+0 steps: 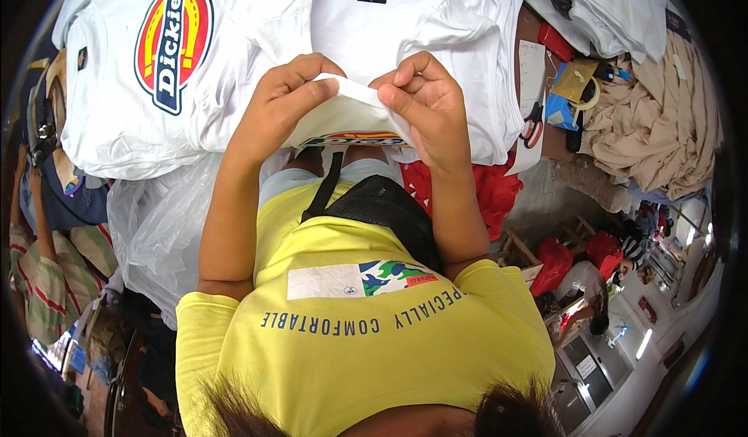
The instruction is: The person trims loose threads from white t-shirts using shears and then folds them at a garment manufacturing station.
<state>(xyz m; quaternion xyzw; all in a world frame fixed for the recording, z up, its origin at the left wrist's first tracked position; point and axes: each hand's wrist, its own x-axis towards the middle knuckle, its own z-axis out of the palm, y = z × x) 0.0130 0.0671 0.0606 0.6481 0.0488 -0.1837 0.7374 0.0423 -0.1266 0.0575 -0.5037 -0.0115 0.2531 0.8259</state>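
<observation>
Both hands are raised over the front edge of a pile of white T-shirts. Between them a ribbed white band, which looks like the collar (358, 92) of a white T-shirt (343, 119), is stretched nearly level. My left hand (290, 98) pinches its left end between thumb and fingers. At the other end, my right hand (428, 106) grips it with thumb and forefinger, the remaining fingers curled. The T-shirt hangs below the band, with part of a red and yellow print showing near its lower edge. Just beyond my hands lies another white T-shirt (366, 28) with a black neck label.
A white T-shirt with a large round print (173, 44) lies at the left. Red-handled scissors (533, 121), a tape roll (586, 94) and a beige cloth heap (662, 118) are at the right. See-through plastic (160, 227) hangs at the left; other people sit on both sides.
</observation>
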